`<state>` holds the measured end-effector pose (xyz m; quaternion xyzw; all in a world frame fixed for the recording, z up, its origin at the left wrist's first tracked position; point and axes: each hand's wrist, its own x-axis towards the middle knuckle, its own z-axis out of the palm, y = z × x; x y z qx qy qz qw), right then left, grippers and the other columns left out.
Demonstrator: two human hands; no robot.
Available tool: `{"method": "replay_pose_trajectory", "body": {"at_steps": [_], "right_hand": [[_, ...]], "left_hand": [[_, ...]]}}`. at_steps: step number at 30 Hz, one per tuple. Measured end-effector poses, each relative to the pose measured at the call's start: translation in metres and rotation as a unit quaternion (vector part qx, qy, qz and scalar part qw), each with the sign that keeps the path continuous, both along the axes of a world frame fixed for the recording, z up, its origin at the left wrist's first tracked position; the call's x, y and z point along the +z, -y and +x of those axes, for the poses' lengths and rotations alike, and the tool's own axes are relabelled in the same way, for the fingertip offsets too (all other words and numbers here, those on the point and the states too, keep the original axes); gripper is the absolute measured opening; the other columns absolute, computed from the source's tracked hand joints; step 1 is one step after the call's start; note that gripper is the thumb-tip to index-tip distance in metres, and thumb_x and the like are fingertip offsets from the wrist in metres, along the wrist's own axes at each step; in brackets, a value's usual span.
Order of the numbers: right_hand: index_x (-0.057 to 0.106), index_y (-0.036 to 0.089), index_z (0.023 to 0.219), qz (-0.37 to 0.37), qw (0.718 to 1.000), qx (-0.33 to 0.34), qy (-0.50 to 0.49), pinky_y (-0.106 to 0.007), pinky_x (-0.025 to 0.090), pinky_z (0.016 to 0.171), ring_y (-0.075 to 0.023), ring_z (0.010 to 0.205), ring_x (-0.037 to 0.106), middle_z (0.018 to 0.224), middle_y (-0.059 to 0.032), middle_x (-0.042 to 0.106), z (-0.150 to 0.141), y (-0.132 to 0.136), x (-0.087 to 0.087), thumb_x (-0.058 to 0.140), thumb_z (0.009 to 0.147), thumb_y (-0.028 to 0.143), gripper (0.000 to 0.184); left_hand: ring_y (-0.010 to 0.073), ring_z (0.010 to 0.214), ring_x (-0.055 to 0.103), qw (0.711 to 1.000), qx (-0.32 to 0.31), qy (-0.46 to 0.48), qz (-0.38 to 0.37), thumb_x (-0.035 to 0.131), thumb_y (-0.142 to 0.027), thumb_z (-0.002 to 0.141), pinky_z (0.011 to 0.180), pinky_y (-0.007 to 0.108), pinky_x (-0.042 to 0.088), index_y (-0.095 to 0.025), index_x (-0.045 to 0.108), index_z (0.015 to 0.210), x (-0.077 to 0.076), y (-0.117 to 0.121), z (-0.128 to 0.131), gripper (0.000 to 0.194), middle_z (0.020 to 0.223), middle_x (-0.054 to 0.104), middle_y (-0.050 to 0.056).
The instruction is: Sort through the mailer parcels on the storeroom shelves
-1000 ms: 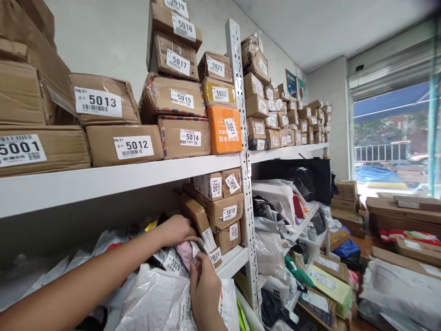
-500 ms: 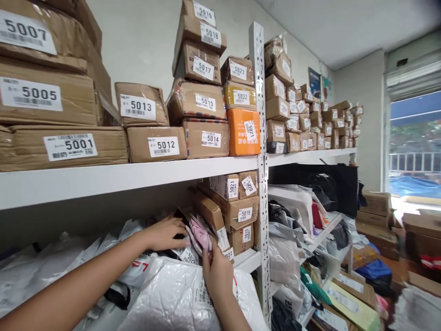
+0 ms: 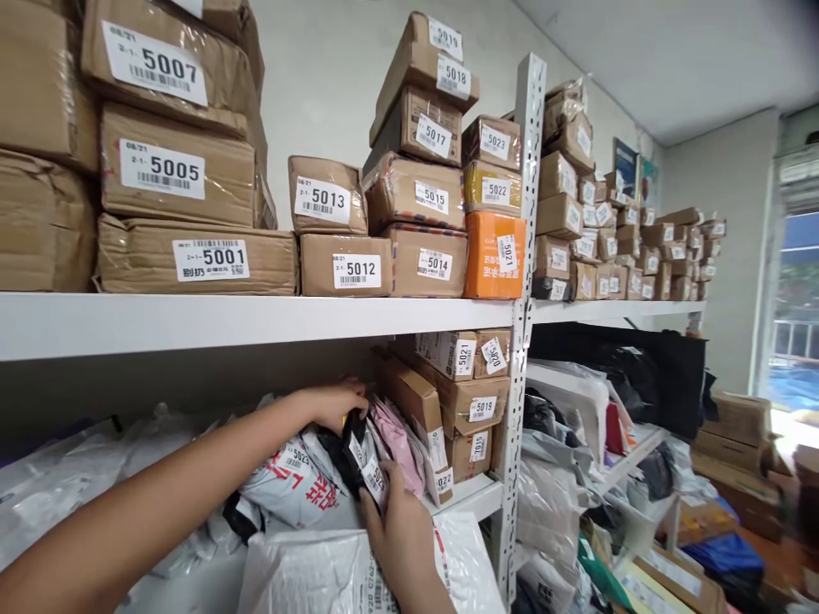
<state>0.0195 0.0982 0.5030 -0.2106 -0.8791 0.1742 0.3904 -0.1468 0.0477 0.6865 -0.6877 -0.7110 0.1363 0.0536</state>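
A white metal shelving rack [image 3: 269,324] is spanning the view. On its upper shelf, a cardboard box labelled 5001 [image 3: 141,266] is being supported towards nine o'clock. Below, a white poly mailer [image 3: 307,564] is being shown at seven o'clock, and a grey mailer printed in red [image 3: 272,493] is being partly covered by the left forearm. An orange box [image 3: 491,277] is being shelved at two o'clock.

The right hand [image 3: 406,530] is being held at six o'clock. The left hand [image 3: 336,407] is being held towards half past seven, its fingers being curled tight on the top of a black plastic packet [image 3: 344,454] at seven o'clock. Beside it, towards three o'clock, a pink packet [image 3: 397,437] is being wedged upright. A numbered white label [image 3: 373,479] is being framed by the right thumb and forefinger; whether they are gripping cannot be told.
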Motion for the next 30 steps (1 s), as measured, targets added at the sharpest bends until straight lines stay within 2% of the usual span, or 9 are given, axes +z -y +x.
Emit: {"method": "replay_pose_trajectory", "body": {"at_steps": [4, 6, 14, 20, 22, 24, 26, 28, 30], "right_hand": [[0.059, 0.013, 0.128, -0.017, 0.999, -0.016, 0.027, -0.03, 0.05, 0.054, -0.0263, 0.069, 0.073, 0.082, -0.0099, 0.076, -0.008, -0.003, -0.004, 0.038, 0.099, 0.025, 0.038], [0.061, 0.016, 0.128, -0.017, 1.0, -0.015, 0.004, -0.03, 0.05, 0.054, -0.0249, 0.068, 0.073, 0.083, -0.0094, 0.076, -0.009, -0.005, -0.007, 0.034, 0.1, 0.027, 0.04], [0.062, 0.018, 0.125, -0.04, 0.998, -0.002, -0.053, -0.03, 0.054, 0.06, -0.0243, 0.075, 0.074, 0.09, -0.009, 0.076, -0.007, -0.002, -0.011, 0.039, 0.099, 0.032, 0.037], [0.064, 0.016, 0.116, -0.03, 0.999, -0.023, -0.039, -0.036, 0.057, 0.068, -0.0286, 0.087, 0.073, 0.101, -0.0133, 0.074, -0.021, 0.008, -0.012, 0.036, 0.095, 0.02, 0.036], [0.063, 0.016, 0.117, -0.038, 0.997, -0.004, -0.066, -0.037, 0.057, 0.071, -0.0282, 0.09, 0.073, 0.103, -0.0126, 0.074, -0.02, 0.009, -0.012, 0.038, 0.095, 0.022, 0.034], [0.059, 0.015, 0.117, -0.063, 0.991, -0.01, -0.121, -0.034, 0.056, 0.064, -0.0263, 0.077, 0.072, 0.091, -0.0109, 0.073, -0.011, 0.005, -0.014, 0.042, 0.096, 0.036, 0.034], [0.056, 0.015, 0.112, -0.095, 0.979, -0.047, -0.176, -0.031, 0.052, 0.053, -0.0243, 0.059, 0.067, 0.07, -0.0052, 0.067, 0.002, -0.002, -0.017, 0.044, 0.093, 0.059, 0.05], [0.054, 0.016, 0.11, -0.118, 0.969, -0.085, -0.201, -0.03, 0.047, 0.047, -0.0233, 0.05, 0.062, 0.061, -0.0001, 0.059, 0.014, -0.011, -0.019, 0.041, 0.085, 0.078, 0.068], [0.052, 0.016, 0.114, -0.125, 0.967, -0.095, -0.202, -0.031, 0.047, 0.048, -0.0233, 0.051, 0.062, 0.063, 0.0004, 0.058, 0.021, -0.017, -0.021, 0.037, 0.081, 0.084, 0.077]], "left_hand": [[0.0321, 0.104, 0.059, 0.999, -0.031, -0.008, -0.026, 0.084, -0.034, 0.061, 0.1, 0.044, 0.046, -0.014, 0.063, 0.113, -0.017, -0.01, 0.009, 0.06, 0.118, 0.06, 0.016], [0.0328, 0.106, 0.058, 0.999, -0.011, 0.01, -0.034, 0.085, -0.042, 0.059, 0.098, 0.042, 0.047, -0.015, 0.062, 0.114, -0.024, -0.013, 0.009, 0.066, 0.119, 0.059, 0.015], [0.0348, 0.129, 0.042, 0.983, 0.128, 0.119, -0.062, 0.089, -0.028, 0.046, 0.107, 0.041, 0.037, -0.017, 0.047, 0.11, -0.033, -0.018, -0.004, 0.078, 0.134, 0.045, 0.017], [0.0483, 0.14, 0.026, 0.979, 0.154, 0.124, -0.042, 0.091, -0.033, 0.032, 0.117, 0.058, 0.018, -0.006, 0.044, 0.126, -0.043, -0.033, 0.001, 0.109, 0.146, 0.034, 0.032], [0.0478, 0.137, 0.034, 0.975, 0.159, 0.145, -0.048, 0.089, -0.027, 0.031, 0.114, 0.057, 0.028, -0.01, 0.052, 0.121, -0.039, -0.038, -0.005, 0.099, 0.143, 0.044, 0.026], [0.0383, 0.123, 0.054, 0.969, 0.154, 0.183, -0.062, 0.082, -0.019, 0.042, 0.102, 0.049, 0.045, -0.017, 0.062, 0.109, -0.029, -0.04, -0.013, 0.07, 0.128, 0.062, 0.013], [0.0265, 0.107, 0.064, 0.964, 0.148, 0.214, -0.049, 0.068, -0.013, 0.06, 0.091, 0.038, 0.053, -0.02, 0.066, 0.105, -0.02, -0.041, -0.019, 0.046, 0.114, 0.07, 0.005], [0.0217, 0.105, 0.065, 0.964, 0.151, 0.218, 0.004, 0.053, -0.012, 0.078, 0.09, 0.037, 0.053, -0.016, 0.066, 0.109, -0.016, -0.045, -0.018, 0.034, 0.113, 0.07, 0.008], [0.0231, 0.105, 0.065, 0.965, 0.159, 0.199, 0.057, 0.042, -0.023, 0.093, 0.092, 0.042, 0.051, -0.011, 0.065, 0.109, -0.021, -0.052, -0.012, 0.031, 0.111, 0.069, 0.014]]}}
